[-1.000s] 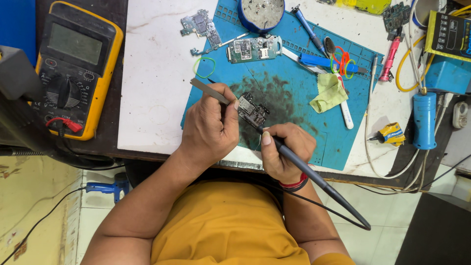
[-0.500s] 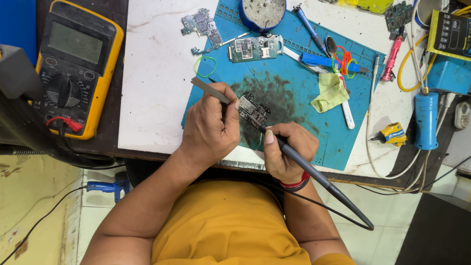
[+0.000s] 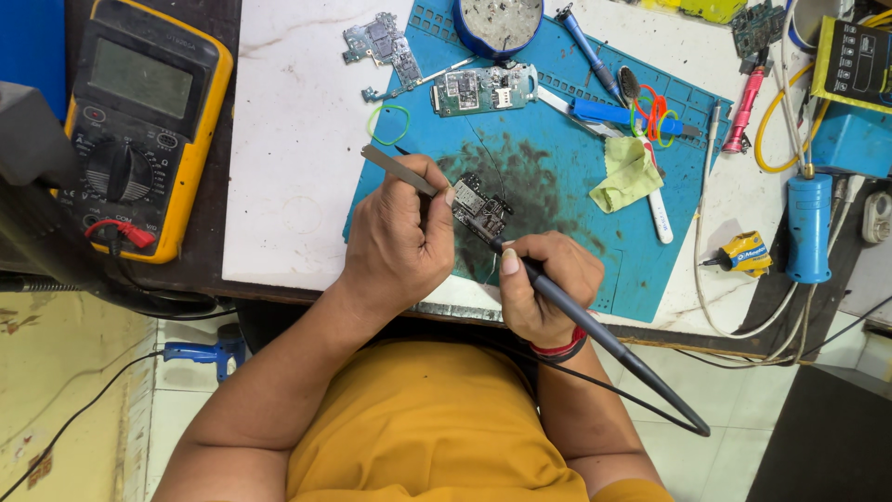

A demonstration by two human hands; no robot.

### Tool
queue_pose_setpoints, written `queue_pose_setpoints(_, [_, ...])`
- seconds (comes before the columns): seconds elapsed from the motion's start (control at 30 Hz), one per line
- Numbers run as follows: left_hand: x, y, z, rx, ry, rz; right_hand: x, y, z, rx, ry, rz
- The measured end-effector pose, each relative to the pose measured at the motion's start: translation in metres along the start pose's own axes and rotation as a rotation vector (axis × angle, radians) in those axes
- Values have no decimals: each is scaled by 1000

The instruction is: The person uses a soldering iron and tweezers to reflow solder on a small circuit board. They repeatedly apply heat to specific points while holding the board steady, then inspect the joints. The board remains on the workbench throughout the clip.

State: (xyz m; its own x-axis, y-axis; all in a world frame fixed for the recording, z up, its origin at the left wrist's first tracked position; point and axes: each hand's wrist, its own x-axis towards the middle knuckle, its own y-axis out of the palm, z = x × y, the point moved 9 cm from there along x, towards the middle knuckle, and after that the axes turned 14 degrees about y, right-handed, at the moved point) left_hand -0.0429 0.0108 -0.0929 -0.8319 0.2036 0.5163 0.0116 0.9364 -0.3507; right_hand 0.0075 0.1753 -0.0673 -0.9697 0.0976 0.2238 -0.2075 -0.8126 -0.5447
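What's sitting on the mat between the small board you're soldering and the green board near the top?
Nothing but stained blue mat between the small circuit board and the green circuit board, per the head view.

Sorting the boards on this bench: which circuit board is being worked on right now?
The small dark circuit board on the mat's sooty patch, between both hands, the soldering iron tip on it. The green board and grey board pieces lie untouched farther up.

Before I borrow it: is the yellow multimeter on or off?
Cannot tell. The multimeter lies flat at the bench's left, its grey display shows no readable digits from here, and the dial's setting is too small to read.
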Motion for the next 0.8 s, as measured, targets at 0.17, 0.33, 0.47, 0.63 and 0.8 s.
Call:
queue_pose_setpoints(0.17, [0,0,0,0,3,-8,-3,-3,-5,-18,10,-22])
queue_pose_setpoints(0.33, [-4,-1,-1,-2,2,0,-13,-15,-14,70,65,-157])
queue_pose_setpoints(0.47, [-8,-3,-4,-28,-20,4,-22,-26,-20,116,157,-231])
queue_pose_setpoints(0.63, [-13,-7,-17,-22,34,14,-28,-45,-11,-98,279,-239])
queue_pose_setpoints(0.8, [-21,-10,-26,-21,15,19,-39,-59,15,-305,243,-82])
